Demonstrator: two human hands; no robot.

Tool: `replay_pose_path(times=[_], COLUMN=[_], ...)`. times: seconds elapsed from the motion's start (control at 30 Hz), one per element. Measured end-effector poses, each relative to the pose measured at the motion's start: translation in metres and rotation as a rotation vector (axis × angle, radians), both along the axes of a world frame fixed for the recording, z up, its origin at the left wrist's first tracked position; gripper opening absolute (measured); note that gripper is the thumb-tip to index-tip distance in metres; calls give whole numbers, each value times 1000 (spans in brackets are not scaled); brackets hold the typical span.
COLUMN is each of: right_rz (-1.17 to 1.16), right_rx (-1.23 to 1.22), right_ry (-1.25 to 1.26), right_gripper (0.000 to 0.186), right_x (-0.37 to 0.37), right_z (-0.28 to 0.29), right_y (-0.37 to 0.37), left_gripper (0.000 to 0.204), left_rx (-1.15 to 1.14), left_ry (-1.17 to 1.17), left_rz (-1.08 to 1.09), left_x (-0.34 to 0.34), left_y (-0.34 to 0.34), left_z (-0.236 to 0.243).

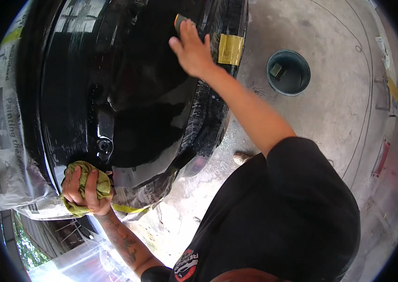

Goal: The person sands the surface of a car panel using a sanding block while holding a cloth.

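Note:
A glossy black car body panel fills the upper left, wet and streaked with pale residue in places. My left hand is closed around a crumpled green cloth, pressed to the panel's near left edge. Beyond it, my right arm reaches to the far part of the panel. There my right hand lies over a small dark sanding block with an orange edge, fingertips on it and thumb spread. The hand hides part of the block.
A yellow sheet lies on the panel's right edge. On the concrete floor stands a dark bucket of water with a small block in it. Masking paper covers the left side. A thin cord runs along the floor at right.

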State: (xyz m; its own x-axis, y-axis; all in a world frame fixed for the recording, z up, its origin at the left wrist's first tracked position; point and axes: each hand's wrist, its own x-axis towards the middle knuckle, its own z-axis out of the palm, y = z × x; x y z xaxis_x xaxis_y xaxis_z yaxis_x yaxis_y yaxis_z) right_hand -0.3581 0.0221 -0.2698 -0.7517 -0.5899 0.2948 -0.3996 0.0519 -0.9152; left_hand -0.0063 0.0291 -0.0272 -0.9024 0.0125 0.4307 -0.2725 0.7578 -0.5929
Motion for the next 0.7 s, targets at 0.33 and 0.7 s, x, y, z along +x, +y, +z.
replay_pose_path(times=[0.33,0.7], right_rz=[25,167], right_rx=[25,22], right_ry=[46,60], right_gripper=[73,73], right_x=[7,46], right_z=[-12,-13], right_y=[6,35], left_gripper=[50,59], left_rx=[-11,-24], left_ry=[-14,-2], left_rz=[12,7], left_x=[1,5], left_y=[3,0], left_z=[3,0])
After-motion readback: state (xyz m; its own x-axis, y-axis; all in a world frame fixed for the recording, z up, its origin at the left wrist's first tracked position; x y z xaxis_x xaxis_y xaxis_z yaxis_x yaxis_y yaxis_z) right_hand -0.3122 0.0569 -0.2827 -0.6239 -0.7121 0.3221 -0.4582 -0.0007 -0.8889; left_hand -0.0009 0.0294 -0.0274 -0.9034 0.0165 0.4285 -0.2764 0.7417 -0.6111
